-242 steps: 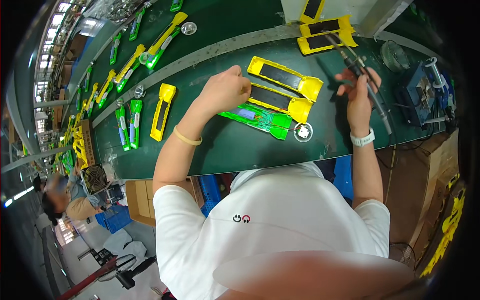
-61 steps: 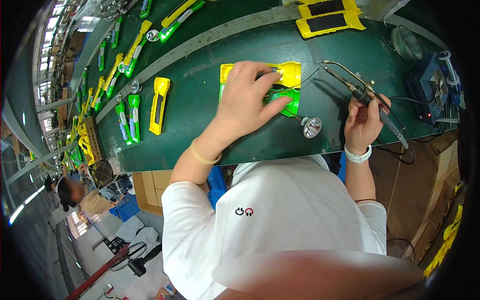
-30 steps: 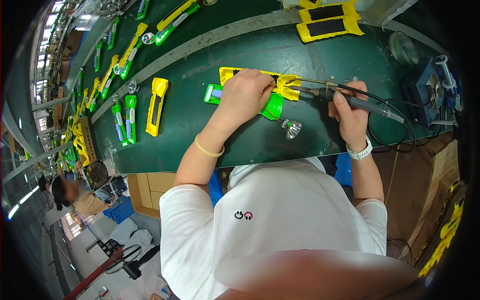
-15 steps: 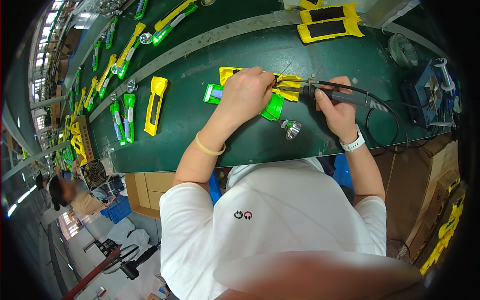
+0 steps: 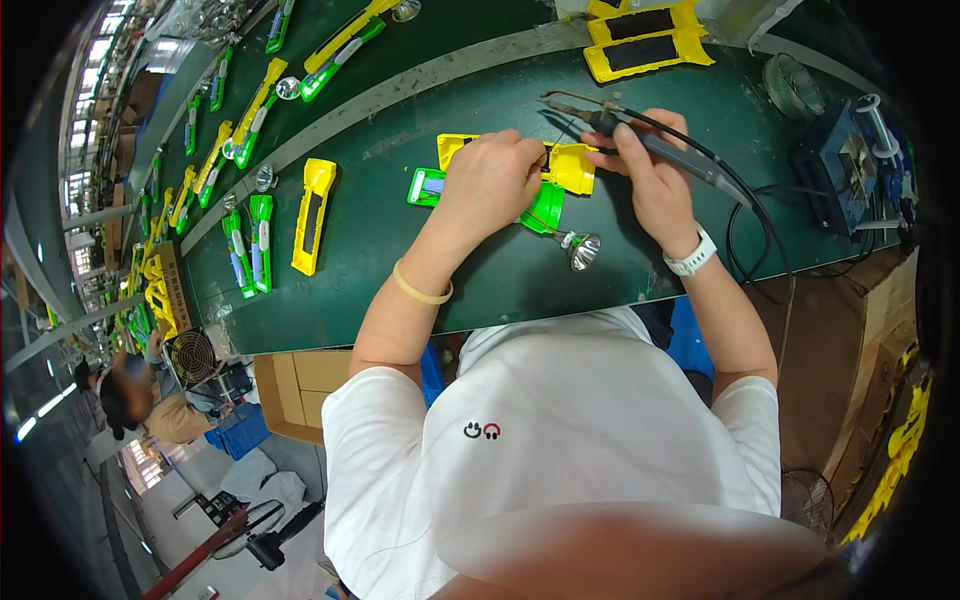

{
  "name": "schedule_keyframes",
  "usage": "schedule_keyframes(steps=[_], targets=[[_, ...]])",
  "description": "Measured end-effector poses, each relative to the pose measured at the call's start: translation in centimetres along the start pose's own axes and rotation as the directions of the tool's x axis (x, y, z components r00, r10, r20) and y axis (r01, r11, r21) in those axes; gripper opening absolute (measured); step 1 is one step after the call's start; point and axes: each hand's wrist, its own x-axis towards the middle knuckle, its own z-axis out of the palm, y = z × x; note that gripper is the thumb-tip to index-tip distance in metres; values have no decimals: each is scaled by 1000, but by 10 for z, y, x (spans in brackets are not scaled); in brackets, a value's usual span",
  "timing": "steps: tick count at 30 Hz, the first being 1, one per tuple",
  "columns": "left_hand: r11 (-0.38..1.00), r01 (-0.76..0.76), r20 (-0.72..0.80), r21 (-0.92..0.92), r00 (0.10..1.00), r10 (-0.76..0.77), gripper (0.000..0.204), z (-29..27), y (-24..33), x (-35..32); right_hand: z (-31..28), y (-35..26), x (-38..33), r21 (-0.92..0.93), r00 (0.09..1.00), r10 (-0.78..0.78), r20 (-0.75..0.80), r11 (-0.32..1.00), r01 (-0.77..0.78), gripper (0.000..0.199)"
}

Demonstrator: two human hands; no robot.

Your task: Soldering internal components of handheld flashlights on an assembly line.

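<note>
My left hand (image 5: 490, 182) bends over a yellow casing half (image 5: 573, 168) and a green casing half (image 5: 546, 206), fingertips pinched together. What they pinch is hidden beneath the hand. A shiny reflector cup (image 5: 582, 251) hangs off the green half by a wire, toward me. In my right hand (image 5: 658, 192) is a soldering iron (image 5: 675, 155), gripped like a pen. Its metal tip points left, beyond the yellow half and apart from it. Fingers of my right hand reach close to the yellow half's right end; whether they touch it I cannot tell.
To the left lie a yellow casing half (image 5: 314, 217) and green casing pieces (image 5: 261, 243). More yellow casings (image 5: 645, 50) rest at the far side. A blue soldering station (image 5: 838, 170) stands at right, its black cable (image 5: 768, 225) looping nearby. Behind it sits a wire coil (image 5: 793, 85).
My right hand has lifted the soldering iron away from the yellow casing, moving it farther from me and slightly left. The left hand has stayed nearly in place over the casings.
</note>
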Motion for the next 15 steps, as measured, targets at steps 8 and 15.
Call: schedule_keyframes(steps=[8, 15], targets=[[998, -50, 46, -48, 998, 52, 7, 6, 16, -5, -17, 0, -19, -65, 997, -35, -71, 997, 30, 25], [997, 14, 56, -82, 998, -10, 12, -11, 18, -8, -18, 1, -23, -109, 997, -44, -56, 993, 38, 21]])
